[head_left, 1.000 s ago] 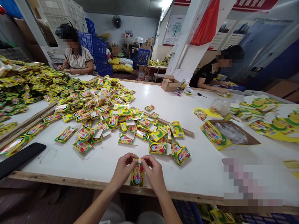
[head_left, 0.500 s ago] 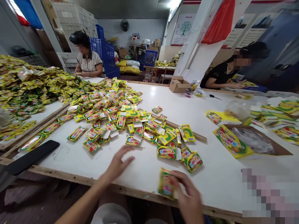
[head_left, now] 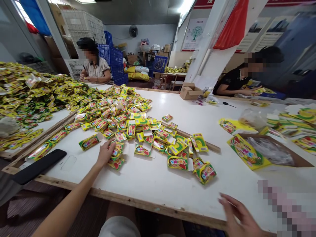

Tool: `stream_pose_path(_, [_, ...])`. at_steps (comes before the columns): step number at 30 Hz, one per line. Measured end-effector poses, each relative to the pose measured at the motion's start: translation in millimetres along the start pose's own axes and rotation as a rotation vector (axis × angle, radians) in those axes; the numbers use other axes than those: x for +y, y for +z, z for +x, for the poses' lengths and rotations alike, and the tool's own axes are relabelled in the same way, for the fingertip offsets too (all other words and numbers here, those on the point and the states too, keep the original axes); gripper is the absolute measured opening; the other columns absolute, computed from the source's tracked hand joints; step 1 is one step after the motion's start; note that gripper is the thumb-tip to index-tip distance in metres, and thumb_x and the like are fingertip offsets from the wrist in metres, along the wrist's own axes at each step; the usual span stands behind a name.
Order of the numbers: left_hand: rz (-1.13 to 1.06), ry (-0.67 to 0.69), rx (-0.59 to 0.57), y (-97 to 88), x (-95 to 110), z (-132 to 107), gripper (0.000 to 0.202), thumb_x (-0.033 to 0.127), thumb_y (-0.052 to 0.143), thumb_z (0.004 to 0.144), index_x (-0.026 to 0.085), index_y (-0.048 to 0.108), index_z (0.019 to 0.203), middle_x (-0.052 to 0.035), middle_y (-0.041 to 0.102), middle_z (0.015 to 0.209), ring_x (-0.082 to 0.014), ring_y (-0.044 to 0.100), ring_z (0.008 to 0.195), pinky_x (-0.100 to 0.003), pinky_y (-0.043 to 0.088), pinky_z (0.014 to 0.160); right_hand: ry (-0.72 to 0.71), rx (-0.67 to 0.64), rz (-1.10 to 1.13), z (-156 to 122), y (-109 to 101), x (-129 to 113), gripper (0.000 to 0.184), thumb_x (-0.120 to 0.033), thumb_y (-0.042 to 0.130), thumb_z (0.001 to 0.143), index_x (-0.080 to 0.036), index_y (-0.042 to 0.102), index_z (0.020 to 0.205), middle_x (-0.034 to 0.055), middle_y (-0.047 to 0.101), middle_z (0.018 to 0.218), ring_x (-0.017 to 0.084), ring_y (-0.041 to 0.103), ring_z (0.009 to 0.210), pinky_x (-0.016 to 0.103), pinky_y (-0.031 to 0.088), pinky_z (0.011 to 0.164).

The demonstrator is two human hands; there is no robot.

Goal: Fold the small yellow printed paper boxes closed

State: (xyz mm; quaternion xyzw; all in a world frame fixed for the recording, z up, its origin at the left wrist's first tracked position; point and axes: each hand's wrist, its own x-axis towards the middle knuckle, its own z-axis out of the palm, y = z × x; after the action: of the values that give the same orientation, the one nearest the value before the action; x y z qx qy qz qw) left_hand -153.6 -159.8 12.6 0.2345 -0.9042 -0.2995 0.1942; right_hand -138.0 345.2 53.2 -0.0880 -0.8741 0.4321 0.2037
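My left hand (head_left: 106,153) is on the near side of the pile, its fingers curled against a small yellow-green printed box (head_left: 118,150). Another such box (head_left: 116,163) lies just under it. To the left of that hand is a box (head_left: 89,142) with its white end flap out. My right hand (head_left: 238,212) is over the table's front right part, thumb and fingers apart, with nothing seen in it. Between the hands lie more small boxes, among them one with an open flap (head_left: 177,162) and one tilted on others (head_left: 206,172).
A big heap of small packets (head_left: 37,89) fills the left, behind a wooden strip (head_left: 71,116). A black phone-like slab (head_left: 39,166) lies at the front left edge. An open display carton (head_left: 249,153) with clear plastic stands right. Two people sit across the table, near a cardboard box (head_left: 190,91).
My left hand has gone left to the boxes, and some of them have shifted right. My right hand has moved right and let go of its box, which is out of sight.
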Motion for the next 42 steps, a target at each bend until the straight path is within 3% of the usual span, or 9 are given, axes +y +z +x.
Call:
stream_pose_path(6, [-0.094,0.029,-0.017,37.2,42.6,-66.1,0.05,0.045,0.04,0.091,0.017,0.053,0.13,-0.0149,0.057,0.126,-0.029,0.049,0.124,-0.047,0.038,0.104,-0.13,-0.434,0.242,-52.2,113.6,-73.9,0.037,-0.052,0.052,0.082,-0.019,0.068,0.088,0.0084,0.071,0.09,0.023,0.065,0.078,0.032,0.051,0.071])
stream_pose_path(11, [-0.308,0.014,-0.119,56.0,69.3,-115.5,0.056,0.043,0.044,0.091,0.023,0.036,0.143,-0.0129,0.029,0.152,-0.0319,0.006,0.146,-0.057,0.018,0.113,-0.281,-0.517,0.205,-83.7,162.8,-101.5,0.044,-0.039,0.064,0.077,-0.019,0.06,0.117,0.0112,0.065,0.112,0.029,0.059,0.103,0.042,0.048,0.087])
stream_pose_path(15, [-0.359,0.06,-0.092,48.1,82.0,-131.9,0.068,0.04,0.053,0.088,0.023,0.024,0.147,-0.0139,0.021,0.156,-0.0304,-0.001,0.146,-0.059,0.012,0.114,-0.261,-0.613,0.218,-81.2,159.3,-102.4,0.028,-0.027,0.065,0.076,-0.023,0.065,0.103,0.0068,0.068,0.102,0.028,0.06,0.098,0.042,0.046,0.088])
stream_pose_path(20, [-0.465,0.044,0.086,36.0,110.0,-150.6,0.062,0.035,0.057,0.086,0.021,0.03,0.14,-0.0153,0.031,0.149,-0.0296,0.026,0.141,-0.053,0.024,0.114,0.034,-0.664,0.562,-81.4,140.0,-86.6,0.024,-0.038,0.06,0.082,-0.019,0.058,0.098,0.008,0.068,0.096,0.023,0.066,0.085,0.031,0.054,0.073])
stream_pose_path(24, [-0.795,0.025,-0.198,43.1,137.5,-165.2,0.044,0.031,0.053,0.09,0.023,0.039,0.13,-0.0123,0.055,0.128,-0.0247,0.057,0.116,-0.042,0.048,0.096,0.015,-0.672,0.537,-82.8,125.9,-74.3,0.026,-0.039,0.061,0.083,-0.019,0.056,0.098,0.0079,0.068,0.096,0.022,0.065,0.089,0.031,0.052,0.08])
stream_pose_path(28, [-0.868,0.076,-0.406,53.6,146.4,-169.3,0.035,0.027,0.055,0.088,0.023,0.05,0.122,-0.0098,0.061,0.12,-0.0217,0.062,0.103,-0.035,0.051,0.088,-0.055,-0.54,0.483,-72.2,111.5,-67.2,0.038,-0.034,0.061,0.083,-0.019,0.051,0.116,0.0084,0.067,0.104,0.021,0.065,0.091,0.031,0.052,0.081])
stream_pose_path(36, [-0.741,0.179,-0.516,48.9,144.6,-156.0,0.02,0.027,0.054,0.088,0.022,0.068,0.102,-0.0082,0.069,0.105,-0.0232,0.062,0.1,-0.036,0.048,0.09,-0.166,-0.607,0.469,-54.9,100.9,-64.3,0.036,-0.031,0.056,0.087,-0.021,0.05,0.121,0.0042,0.067,0.093,0.019,0.065,0.083,0.028,0.053,0.072])
stream_pose_path(39, [-0.712,0.194,-0.456,50.2,146.4,-151.8,0.017,0.027,0.055,0.088,0.022,0.07,0.095,-0.0087,0.069,0.108,-0.0257,0.054,0.117,-0.04,0.039,0.102,-0.212,-0.683,0.441,-50.3,101.3,-67.4,0.021,-0.032,0.053,0.089,-0.021,0.06,0.106,0.0051,0.067,0.095,0.019,0.064,0.084,0.028,0.052,0.074])
stream_pose_path(42, [-0.867,0.139,-0.446,56.3,149.1,-151.4,0.017,0.026,0.057,0.086,0.023,0.064,0.102,-0.0078,0.067,0.108,-0.0232,0.059,0.109,-0.037,0.045,0.095,-0.247,-0.669,0.432,-45.4,103.0,-70.7,0.019,-0.034,0.052,0.09,-0.02,0.065,0.089,0.0059,0.067,0.091,0.02,0.062,0.088,0.029,0.05,0.078])
